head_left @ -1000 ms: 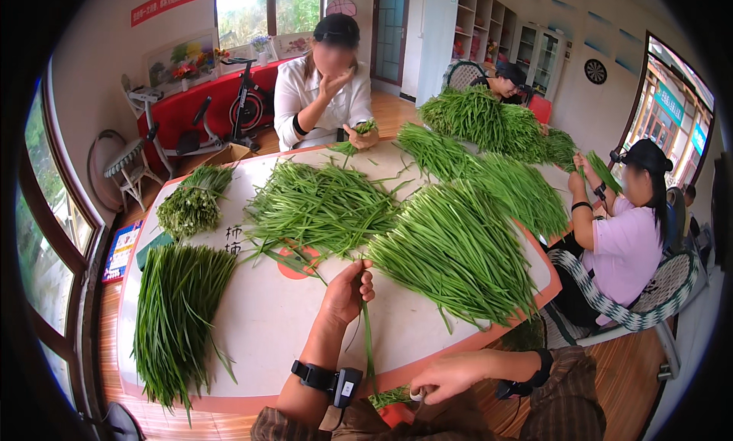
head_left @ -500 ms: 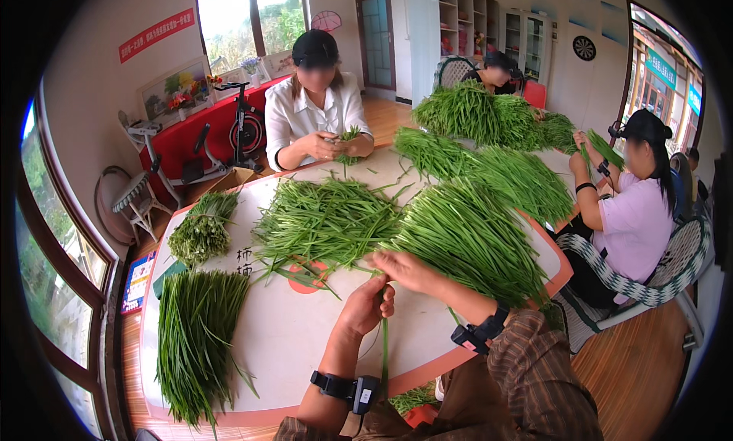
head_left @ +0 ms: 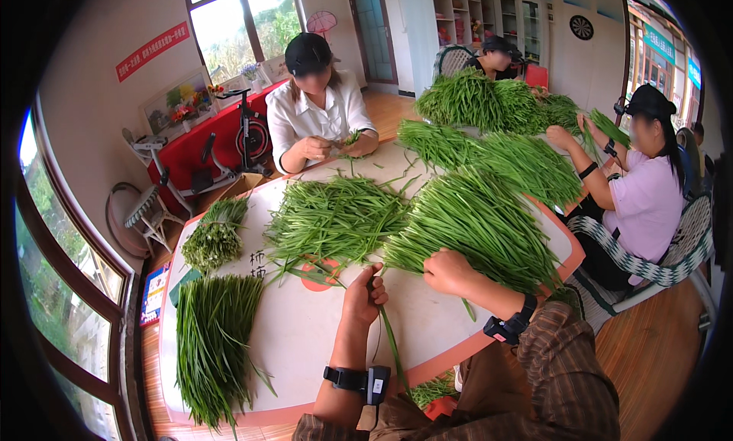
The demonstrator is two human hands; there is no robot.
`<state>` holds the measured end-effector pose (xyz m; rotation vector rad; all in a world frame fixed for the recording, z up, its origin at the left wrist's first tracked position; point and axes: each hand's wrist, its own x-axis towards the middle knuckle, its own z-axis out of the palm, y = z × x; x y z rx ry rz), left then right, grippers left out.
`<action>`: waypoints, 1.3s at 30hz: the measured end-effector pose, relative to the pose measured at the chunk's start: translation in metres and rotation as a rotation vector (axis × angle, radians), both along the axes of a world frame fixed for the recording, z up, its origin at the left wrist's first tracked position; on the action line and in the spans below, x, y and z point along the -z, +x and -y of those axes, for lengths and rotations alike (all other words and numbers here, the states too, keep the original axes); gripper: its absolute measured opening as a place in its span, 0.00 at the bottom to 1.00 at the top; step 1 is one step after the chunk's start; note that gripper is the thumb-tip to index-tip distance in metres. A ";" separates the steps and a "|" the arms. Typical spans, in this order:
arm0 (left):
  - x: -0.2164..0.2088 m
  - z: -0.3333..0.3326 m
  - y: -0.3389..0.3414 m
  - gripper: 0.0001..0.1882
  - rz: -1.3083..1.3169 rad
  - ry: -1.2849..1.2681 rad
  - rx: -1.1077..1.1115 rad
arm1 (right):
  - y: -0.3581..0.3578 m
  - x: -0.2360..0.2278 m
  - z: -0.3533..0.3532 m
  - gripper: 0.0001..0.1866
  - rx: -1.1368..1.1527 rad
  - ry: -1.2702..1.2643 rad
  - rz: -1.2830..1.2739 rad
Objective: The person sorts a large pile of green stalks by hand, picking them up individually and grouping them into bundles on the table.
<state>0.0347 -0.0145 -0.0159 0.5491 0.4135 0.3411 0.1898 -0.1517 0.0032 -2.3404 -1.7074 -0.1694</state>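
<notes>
Head view. Left hand (head_left: 365, 294) above the near part of the white worktop (head_left: 305, 345); grip closed, fingers curled around a long green stalk (head_left: 392, 336), which hangs from the fist past the worktop's orange edge. Right hand (head_left: 449, 271) at the lower left margin of the large green heap (head_left: 485, 227), to the right of the left hand and apart from it. Its fingers are bunched; cannot tell whether this grip has hold of a strand, nor whether it presses on the heap. Both wrists carry black straps with small boxes.

Left of the large heap: a loose, tangled pile (head_left: 336, 216), some leaves lying over an orange disc (head_left: 319, 279) on the worktop. Near left: a long bundle (head_left: 217, 338), its tips overhanging the edge. Just beyond it: a shorter bundle (head_left: 214, 239), cut ends toward the wearer.

Far side: person in white shirt (head_left: 321, 109), both hands at a small green bunch (head_left: 352, 142). Right: person in pink top (head_left: 649, 193), seated in a woven chair (head_left: 649, 261), holding up stalks (head_left: 609, 128). A third person (head_left: 496, 55) sits behind a tall heap (head_left: 485, 101).
</notes>
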 end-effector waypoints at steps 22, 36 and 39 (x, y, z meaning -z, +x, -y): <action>-0.010 0.010 0.003 0.09 0.084 0.146 -0.008 | -0.007 0.001 0.001 0.20 -0.170 0.152 -0.974; -0.003 -0.015 -0.012 0.10 0.267 0.014 -0.134 | -0.042 -0.006 -0.029 0.11 -0.077 -0.190 -0.134; -0.001 -0.015 -0.011 0.11 0.230 0.034 -0.123 | -0.041 -0.004 -0.031 0.10 -0.104 -0.258 -0.115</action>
